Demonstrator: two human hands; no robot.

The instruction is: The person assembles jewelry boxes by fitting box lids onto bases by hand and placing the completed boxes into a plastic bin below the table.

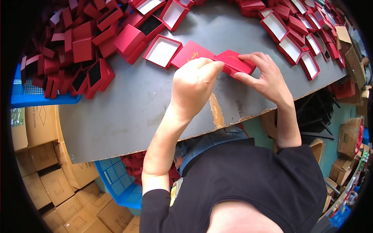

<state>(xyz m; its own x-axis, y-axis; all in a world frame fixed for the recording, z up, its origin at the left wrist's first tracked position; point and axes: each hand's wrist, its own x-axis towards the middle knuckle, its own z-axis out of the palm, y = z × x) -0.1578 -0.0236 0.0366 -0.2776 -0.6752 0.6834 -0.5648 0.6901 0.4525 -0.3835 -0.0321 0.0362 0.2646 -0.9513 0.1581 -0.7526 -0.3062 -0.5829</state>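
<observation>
A red jewelry box point(234, 61) with gold print rests at the table's near middle, slightly tilted. My right hand point(266, 75) grips its right end, thumb at the front edge and fingers on top. At the box's left edge is my left hand point(194, 85), closed, with its fingertips close against the red cardboard; what they pinch is hidden. Just behind my left hand lies a red lid point(191, 53) with gold lettering, partly covered by the knuckles. Beside that lid, an open red box part point(162, 51) shows its white inside.
Red boxes point(83, 46) are heaped at the left on a blue crate point(46, 100). More open box parts point(289, 48) lie at the right of the grey table point(128, 112). Below stand a blue basket point(116, 180) of red pieces and cardboard cartons point(56, 186).
</observation>
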